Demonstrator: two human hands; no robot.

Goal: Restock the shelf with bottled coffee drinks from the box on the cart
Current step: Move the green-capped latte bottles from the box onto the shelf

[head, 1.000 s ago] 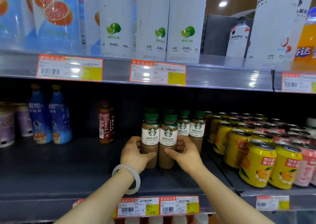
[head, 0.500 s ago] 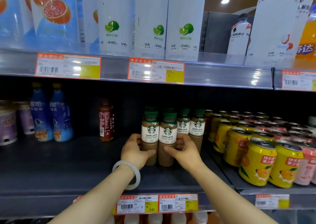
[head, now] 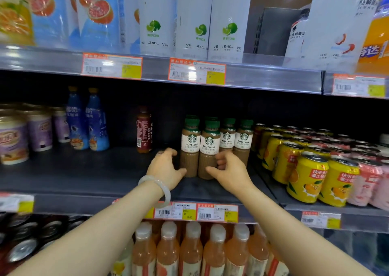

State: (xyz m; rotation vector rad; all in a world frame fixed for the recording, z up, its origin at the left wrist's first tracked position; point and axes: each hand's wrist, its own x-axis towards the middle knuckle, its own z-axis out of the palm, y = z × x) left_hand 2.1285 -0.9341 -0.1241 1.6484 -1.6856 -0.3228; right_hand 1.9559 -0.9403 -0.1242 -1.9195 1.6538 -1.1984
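Two front coffee bottles (head: 199,149) were observed standing on the middle shelf (head: 84,176), left hand (head: 166,168) curled round the left one, right hand (head: 228,170) round the right; placement was judged nearly done, release and return to the unseen box being called for.

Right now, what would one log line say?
left hand: grips left latte bottle | right hand: grips right latte bottle | both standing on shelf

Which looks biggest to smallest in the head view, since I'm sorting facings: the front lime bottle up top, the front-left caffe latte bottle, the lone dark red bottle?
1. Lime bottle, largest though cropped at the top.
2. Front-left caffe latte bottle.
3. Dark red bottle, smallest; it stands further back, so its true size is unsure.
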